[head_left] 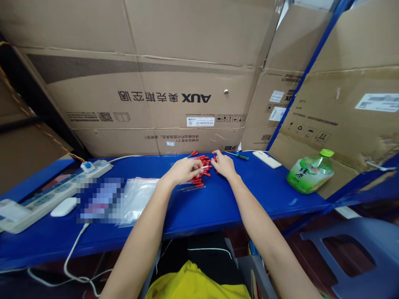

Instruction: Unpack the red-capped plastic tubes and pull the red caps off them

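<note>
while between half-curled hands point(186, 170) point(225, 166), grip unclear, a heap of red-tipped sticks point(197, 181)

Slim red-ended sticks point(197, 181), a whole loose heap of them, sprawl on the blue tabletop point(258, 191)! Bright ends bunch together, the nearest lie flat, thin shafts pointing left, some partly covered.

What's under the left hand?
Red-ended pieces show around the left hand, on the blue tabletop. Whatever lies directly beneath the hand is covered.
</note>
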Available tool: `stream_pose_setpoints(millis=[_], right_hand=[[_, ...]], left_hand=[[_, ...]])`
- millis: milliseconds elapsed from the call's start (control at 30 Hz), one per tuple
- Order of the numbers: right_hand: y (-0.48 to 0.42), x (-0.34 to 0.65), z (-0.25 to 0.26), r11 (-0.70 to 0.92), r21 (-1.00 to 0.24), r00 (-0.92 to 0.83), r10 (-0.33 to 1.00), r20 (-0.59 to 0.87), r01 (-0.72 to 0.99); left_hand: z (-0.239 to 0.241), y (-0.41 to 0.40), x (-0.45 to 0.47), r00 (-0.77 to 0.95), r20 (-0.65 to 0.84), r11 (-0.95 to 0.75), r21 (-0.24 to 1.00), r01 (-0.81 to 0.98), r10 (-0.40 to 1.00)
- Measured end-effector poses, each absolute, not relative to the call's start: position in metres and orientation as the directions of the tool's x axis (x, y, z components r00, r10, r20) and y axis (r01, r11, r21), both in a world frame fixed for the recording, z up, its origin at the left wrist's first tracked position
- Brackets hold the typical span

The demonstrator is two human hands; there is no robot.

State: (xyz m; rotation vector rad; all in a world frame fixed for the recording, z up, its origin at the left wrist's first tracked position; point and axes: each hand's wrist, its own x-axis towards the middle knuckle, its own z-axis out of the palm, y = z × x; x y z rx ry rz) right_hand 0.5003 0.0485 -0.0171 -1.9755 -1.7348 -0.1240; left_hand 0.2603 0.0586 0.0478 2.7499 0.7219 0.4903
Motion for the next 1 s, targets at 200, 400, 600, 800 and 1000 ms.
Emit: stream_pose_setpoints(millis=[200, 400, 600, 800, 1000], right_hand=[[0.042, 0.505, -0.018, -0.054, -0.326, 0.157, 0.942, 0.298, 0.944], [0.038, 0.501, -0.017, -0.007, -0.340, 0.111, 0.952, 0.287, 0.940], [0.036, 0.499, -0.017, 0.011, -0.332, 0.075, 0.966, 0.246, 0.943], [0.037, 0.501, -0.018, 0.013, -0.324, 0.071, 0.966, 0.247, 0.946], [0.035, 0.503, -0.017, 0.005, -0.314, 0.064, 0.976, 0.210, 0.949]], left_hand=[[0.042, 0.061, 0.255, 0.853, 0.090, -0.825, 0.325, 0.462, 0.514], [0.045, 0.049, 0.264, 0.846, -0.030, -0.781, 0.370, 0.504, 0.532], [0.044, 0.039, 0.272, 0.864, -0.041, -0.835, 0.238, 0.496, 0.502], [0.038, 0.039, 0.275, 0.851, -0.053, -0.831, 0.189, 0.523, 0.523], [0.036, 0.042, 0.271, 0.827, -0.058, -0.807, 0.189, 0.559, 0.559]])
